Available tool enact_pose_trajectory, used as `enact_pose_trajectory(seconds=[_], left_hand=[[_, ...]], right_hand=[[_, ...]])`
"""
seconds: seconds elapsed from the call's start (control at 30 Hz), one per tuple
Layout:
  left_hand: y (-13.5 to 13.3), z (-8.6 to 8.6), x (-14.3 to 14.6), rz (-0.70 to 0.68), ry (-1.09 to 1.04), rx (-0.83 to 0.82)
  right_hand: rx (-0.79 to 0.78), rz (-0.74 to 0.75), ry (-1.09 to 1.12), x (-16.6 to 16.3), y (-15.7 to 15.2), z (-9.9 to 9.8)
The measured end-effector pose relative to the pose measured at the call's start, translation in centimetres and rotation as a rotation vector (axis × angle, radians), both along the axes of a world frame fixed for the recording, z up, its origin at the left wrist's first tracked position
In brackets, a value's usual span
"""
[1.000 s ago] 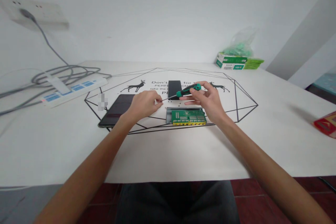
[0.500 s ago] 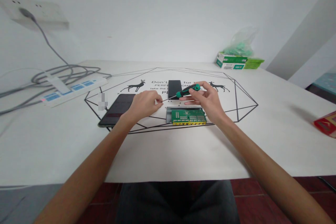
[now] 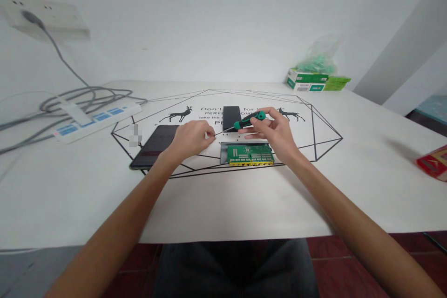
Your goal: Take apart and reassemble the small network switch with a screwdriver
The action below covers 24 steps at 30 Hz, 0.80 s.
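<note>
Gripping a green-handled screwdriver (image 3: 248,120) in the right hand (image 3: 275,136), just above a green circuit board (image 3: 249,154) on the white table (image 3: 244,205); pinching its tip with the left hand (image 3: 190,138), beside a dark phone (image 3: 153,146)

"Don't", "for", "PERFE", "take the": black print on the white table mat (image 3: 244,195).

white wall (image 3: 209,18), socket (image 3: 52,23) upper left; white table (image 3: 244,209), black geometric print; dark red floor (image 3: 328,260).
</note>
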<state>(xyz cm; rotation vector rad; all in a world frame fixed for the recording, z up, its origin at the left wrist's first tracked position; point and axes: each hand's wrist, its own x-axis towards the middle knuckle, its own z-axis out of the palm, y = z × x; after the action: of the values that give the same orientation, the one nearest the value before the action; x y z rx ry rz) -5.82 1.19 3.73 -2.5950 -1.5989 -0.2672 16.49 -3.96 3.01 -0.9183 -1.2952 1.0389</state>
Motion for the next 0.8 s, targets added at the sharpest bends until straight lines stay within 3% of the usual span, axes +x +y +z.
enact_pose_trajectory(seconds=[0.8], left_hand=[[0.25, -0.09, -0.28, -0.034, -0.145, 0.014]], right_hand=[[0.016, -0.016, 0.036, 0.24, -0.27, 0.76]])
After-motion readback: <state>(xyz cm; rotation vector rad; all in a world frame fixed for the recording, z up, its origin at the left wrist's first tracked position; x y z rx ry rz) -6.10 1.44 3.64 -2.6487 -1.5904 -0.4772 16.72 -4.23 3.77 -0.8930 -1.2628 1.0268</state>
